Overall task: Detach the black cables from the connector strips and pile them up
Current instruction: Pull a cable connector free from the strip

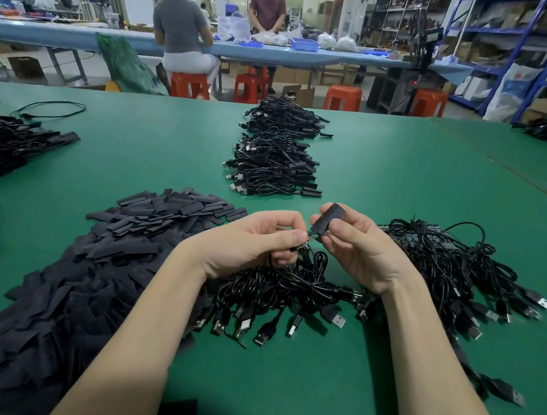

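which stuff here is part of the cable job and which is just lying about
In the job:
- left hand pinching a small green circuit end
- right hand holding a flat black sleeve piece
- tangled black USB cables
- stacked cable piles
- heap of flat black sleeves

Lying about:
- orange plastic stools
- blue plastic tray

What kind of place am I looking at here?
Most likely a small electronics assembly workshop. The green worktable holds piles of black USB cables, other workers sit at a long blue bench, and blue storage shelves line the wall.
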Demonstrator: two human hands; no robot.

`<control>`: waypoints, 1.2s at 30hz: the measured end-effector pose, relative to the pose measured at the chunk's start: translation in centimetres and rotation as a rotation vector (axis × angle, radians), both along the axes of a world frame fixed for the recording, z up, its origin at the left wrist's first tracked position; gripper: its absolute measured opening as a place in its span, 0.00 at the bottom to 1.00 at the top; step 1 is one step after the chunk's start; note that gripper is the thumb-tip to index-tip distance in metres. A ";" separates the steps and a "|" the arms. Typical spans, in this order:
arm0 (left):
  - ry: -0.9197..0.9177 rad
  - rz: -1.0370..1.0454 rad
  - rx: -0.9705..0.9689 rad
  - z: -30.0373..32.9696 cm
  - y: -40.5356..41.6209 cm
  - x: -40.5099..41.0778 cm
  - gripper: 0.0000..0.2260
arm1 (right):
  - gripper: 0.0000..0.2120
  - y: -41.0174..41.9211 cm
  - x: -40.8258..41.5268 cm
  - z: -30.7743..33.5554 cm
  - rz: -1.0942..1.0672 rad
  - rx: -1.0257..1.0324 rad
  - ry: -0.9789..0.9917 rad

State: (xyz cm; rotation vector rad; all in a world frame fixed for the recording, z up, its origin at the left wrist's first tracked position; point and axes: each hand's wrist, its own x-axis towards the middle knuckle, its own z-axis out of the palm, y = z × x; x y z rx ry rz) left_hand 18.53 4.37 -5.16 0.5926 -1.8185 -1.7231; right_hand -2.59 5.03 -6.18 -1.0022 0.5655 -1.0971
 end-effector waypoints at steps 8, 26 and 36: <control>0.027 0.104 0.022 -0.2 -0.6 0.1 0.08 | 0.10 0.2 1.0 0.1 -0.053 -0.053 -0.018; -0.004 0.599 -0.353 -0.9 -1.3 -1.5 0.03 | 0.12 -0.6 0.4 1.0 -0.326 0.064 -0.017; -0.006 0.612 -0.436 -1.1 -1.0 -1.7 0.02 | 0.10 -0.4 0.8 0.7 -0.300 0.096 -0.029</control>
